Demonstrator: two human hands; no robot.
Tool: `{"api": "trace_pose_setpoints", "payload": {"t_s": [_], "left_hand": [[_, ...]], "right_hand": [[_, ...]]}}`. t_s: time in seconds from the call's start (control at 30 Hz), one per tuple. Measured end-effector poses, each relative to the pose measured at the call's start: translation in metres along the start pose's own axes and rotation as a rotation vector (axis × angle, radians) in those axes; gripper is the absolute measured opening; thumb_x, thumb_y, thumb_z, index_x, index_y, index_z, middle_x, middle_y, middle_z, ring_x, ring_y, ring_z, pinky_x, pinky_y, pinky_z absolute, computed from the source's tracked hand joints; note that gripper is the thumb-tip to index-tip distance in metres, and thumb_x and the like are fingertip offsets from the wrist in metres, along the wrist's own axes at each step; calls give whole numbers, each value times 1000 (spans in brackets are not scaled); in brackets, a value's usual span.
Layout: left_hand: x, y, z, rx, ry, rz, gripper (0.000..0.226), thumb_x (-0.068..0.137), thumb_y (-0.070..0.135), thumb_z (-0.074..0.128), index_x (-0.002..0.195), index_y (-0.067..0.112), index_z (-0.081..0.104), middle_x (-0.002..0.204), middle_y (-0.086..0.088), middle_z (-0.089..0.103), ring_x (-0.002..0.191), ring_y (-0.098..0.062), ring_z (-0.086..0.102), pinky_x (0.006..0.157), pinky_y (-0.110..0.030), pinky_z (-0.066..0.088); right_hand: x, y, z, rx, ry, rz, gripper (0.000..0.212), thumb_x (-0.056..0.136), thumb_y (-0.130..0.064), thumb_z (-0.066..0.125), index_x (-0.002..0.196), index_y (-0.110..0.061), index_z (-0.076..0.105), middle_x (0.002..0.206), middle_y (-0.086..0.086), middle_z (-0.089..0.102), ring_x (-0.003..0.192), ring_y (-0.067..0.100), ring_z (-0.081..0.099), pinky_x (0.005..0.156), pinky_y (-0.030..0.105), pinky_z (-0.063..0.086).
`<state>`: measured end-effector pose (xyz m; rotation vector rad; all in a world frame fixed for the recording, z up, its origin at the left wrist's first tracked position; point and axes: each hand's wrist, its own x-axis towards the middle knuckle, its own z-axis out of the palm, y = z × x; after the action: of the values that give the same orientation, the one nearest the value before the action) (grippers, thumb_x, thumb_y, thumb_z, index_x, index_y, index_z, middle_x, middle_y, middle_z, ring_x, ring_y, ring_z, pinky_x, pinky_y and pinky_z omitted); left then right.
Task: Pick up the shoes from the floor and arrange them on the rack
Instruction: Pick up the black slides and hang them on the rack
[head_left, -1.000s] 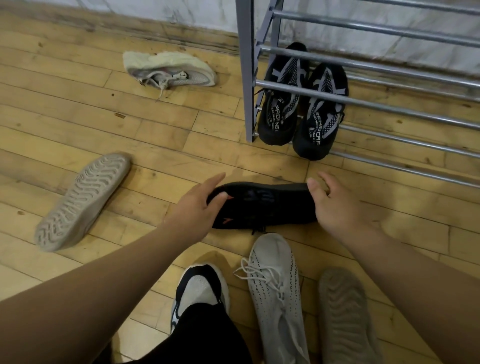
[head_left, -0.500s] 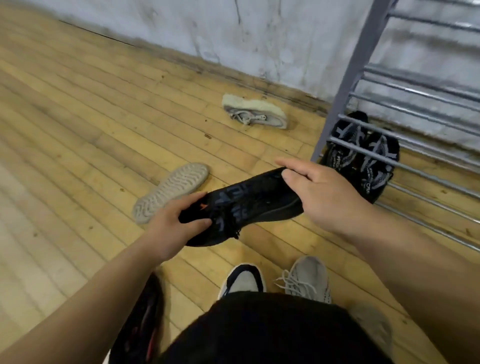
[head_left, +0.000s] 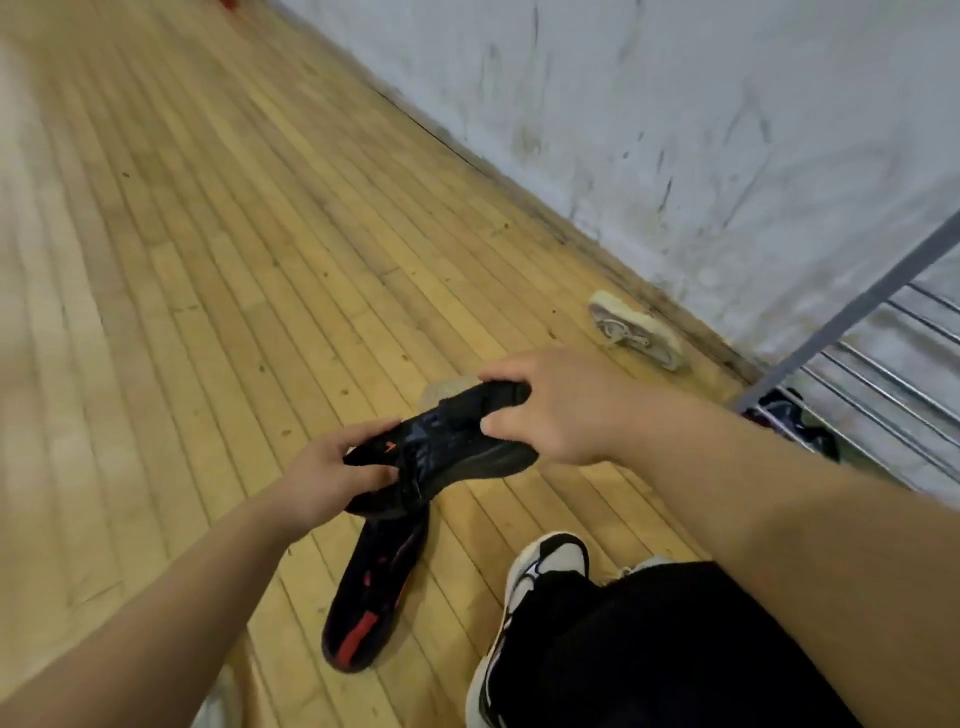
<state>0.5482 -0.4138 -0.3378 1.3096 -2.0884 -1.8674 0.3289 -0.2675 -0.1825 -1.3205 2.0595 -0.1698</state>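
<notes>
Both hands hold a black shoe (head_left: 447, 447) in the air above the wooden floor. My left hand (head_left: 324, 470) grips its near end and my right hand (head_left: 550, 402) grips its far end. Under it a second black shoe with red marks (head_left: 371, 592) lies sole-up on the floor. The pale sole of another shoe (head_left: 441, 391) peeks out behind the held one. A beige sneaker (head_left: 636, 330) lies on its side by the wall. The metal rack (head_left: 852, 364) stands at the right edge, with a pair of black patterned shoes (head_left: 792, 423) on its lowest bars.
My own foot in a black and white sneaker (head_left: 540, 564) and a black trouser leg (head_left: 665, 649) fill the lower right. A scuffed white wall (head_left: 675, 130) runs along the far side. Wooden floor (head_left: 182, 260) stretches away to the left.
The black shoe came off the floor and rose in both hands. My view swung left and up, so the rack slid to the right edge and the second black shoe came into sight.
</notes>
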Motion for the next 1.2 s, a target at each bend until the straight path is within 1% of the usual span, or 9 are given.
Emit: {"api": "trace_pose_setpoints", "payload": {"t_s": [0.27, 0.47, 0.53, 0.67, 0.8, 0.97, 1.03, 1.1, 1.2], "left_hand": [[-28, -75, 13, 15, -6, -80, 58, 75, 30, 83, 127, 51, 67, 115, 15, 76, 109, -15, 72, 99, -47, 57], [-31, -18, 32, 81, -13, 39, 51, 87, 19, 80, 115, 58, 60, 109, 28, 72, 109, -4, 67, 102, -31, 54], [-30, 33, 43, 101, -24, 156, 50, 89, 12, 77, 108, 54, 59, 93, 38, 71, 95, 9, 66, 89, -12, 52], [-34, 151, 88, 153, -100, 441, 49, 89, 12, 78, 115, 50, 61, 94, 38, 70, 92, 17, 63, 96, -24, 51], [-63, 270, 183, 346, -303, 801, 53, 88, 14, 79, 128, 43, 58, 102, 32, 61, 85, 25, 58, 72, 0, 45], [-146, 350, 348, 810, -733, 1145, 72, 79, 29, 87, 144, 31, 55, 116, 11, 63, 100, -5, 62, 76, -5, 43], [-186, 347, 418, 974, -904, 1253, 65, 73, 31, 91, 132, 27, 63, 103, 7, 61, 96, -16, 61, 73, -8, 41], [-227, 329, 482, 1102, -1075, 1325, 58, 66, 38, 93, 116, 36, 63, 99, 6, 63, 96, -19, 64, 73, -19, 47], [-284, 287, 568, 1291, -1270, 1390, 72, 65, 43, 92, 129, 36, 59, 113, 8, 61, 104, -16, 61, 89, -33, 52]], "right_hand": [[1, -9, 61, -109, -172, 40, 65, 97, -39, 68, 156, -33, 42, 159, 0, 44, 140, 23, 45, 106, 28, 37], [-26, 12, 20, 34, -57, 96, 56, 96, -41, 69, 149, -41, 51, 149, -5, 55, 123, 15, 57, 94, 23, 43], [-52, 28, -13, 171, 61, 132, 43, 98, -47, 64, 142, -44, 59, 142, -9, 60, 115, 12, 62, 94, 27, 52], [-151, 78, -73, 436, 440, 194, 23, 104, -40, 57, 122, -44, 72, 120, -15, 70, 104, 8, 70, 90, 33, 60], [-298, 144, -79, 711, 926, 280, 28, 108, -24, 51, 109, -36, 76, 109, -13, 77, 98, 10, 74, 75, 26, 60], [-480, 207, 30, 968, 1380, 486, 28, 108, -17, 49, 122, -26, 72, 122, 3, 75, 111, 21, 72, 88, 37, 63], [-535, 216, 94, 1096, 1495, 604, 26, 108, -16, 50, 122, -25, 70, 125, 8, 73, 109, 21, 72, 79, 34, 64], [-577, 219, 158, 1201, 1590, 733, 25, 107, -19, 52, 121, -27, 71, 125, 4, 73, 103, 16, 73, 70, 26, 60], [-622, 215, 250, 1333, 1758, 913, 25, 107, -22, 55, 119, -29, 75, 125, 3, 73, 99, 17, 75, 70, 29, 58]]}}
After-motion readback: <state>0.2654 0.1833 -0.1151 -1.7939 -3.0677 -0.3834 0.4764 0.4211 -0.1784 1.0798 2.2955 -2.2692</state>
